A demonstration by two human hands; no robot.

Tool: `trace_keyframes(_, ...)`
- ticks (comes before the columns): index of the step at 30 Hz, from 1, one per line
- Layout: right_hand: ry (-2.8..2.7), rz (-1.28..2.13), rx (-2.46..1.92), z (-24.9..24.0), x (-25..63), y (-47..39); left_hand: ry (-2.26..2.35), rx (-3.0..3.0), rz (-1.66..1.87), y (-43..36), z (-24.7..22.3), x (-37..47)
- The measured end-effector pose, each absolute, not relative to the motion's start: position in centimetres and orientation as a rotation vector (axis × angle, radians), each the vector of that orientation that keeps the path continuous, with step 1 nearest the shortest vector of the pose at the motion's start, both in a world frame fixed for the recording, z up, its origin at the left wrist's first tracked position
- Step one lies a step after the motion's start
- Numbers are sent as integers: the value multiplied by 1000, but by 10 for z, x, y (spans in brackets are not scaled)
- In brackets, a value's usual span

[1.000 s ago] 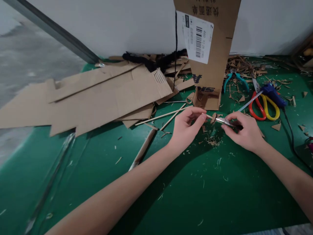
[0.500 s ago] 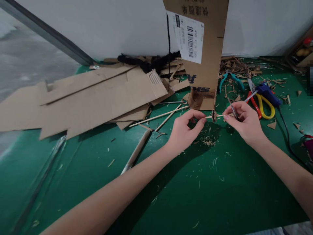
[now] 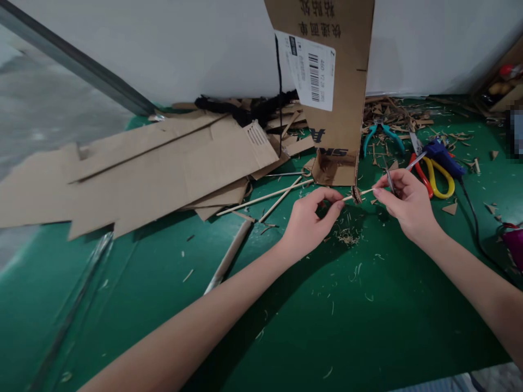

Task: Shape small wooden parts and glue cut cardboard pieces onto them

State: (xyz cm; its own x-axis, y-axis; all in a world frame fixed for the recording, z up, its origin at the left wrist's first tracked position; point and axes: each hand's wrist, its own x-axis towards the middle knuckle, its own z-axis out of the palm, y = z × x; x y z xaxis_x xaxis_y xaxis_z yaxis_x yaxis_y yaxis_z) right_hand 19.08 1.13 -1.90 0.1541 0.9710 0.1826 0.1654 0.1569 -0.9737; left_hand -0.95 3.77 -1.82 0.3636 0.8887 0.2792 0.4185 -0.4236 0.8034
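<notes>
A thin wooden stick (image 3: 347, 198) passes through a small round cardboard piece (image 3: 357, 195) near the middle right. My left hand (image 3: 312, 218) pinches the stick's left end between thumb and fingers. At the other end, my right hand (image 3: 404, 201) closes thumb and finger on the stick's tip, and a slim metal tool (image 3: 390, 181) is tucked among its fingers. Just behind the round piece stands a tall cardboard structure (image 3: 343, 98) with a white label and a small box-like base. Wood shavings (image 3: 348, 236) lie below the stick.
Flat cardboard sheets (image 3: 175, 169) cover the back left, with loose sticks (image 3: 280, 198) beside them. Teal-handled pliers (image 3: 384, 130), red and yellow scissors (image 3: 441, 179) and a blue corded tool (image 3: 445, 158) lie at right. A pale rod (image 3: 229, 256) rests left of my left hand.
The stick and its round cardboard piece have tilted, with the right end slightly higher. The whole view has shifted a little. Both hands keep their grip.
</notes>
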Motion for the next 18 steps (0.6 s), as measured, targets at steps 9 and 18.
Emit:
trace_keyframes(9,-1212,959,-1250,-20,192,12,1180,1944,1024,39,-23,-11)
trace_keyframes(18,-1305,1061,-1320,-14,195,9,1143,2043,962,37,-19,-10)
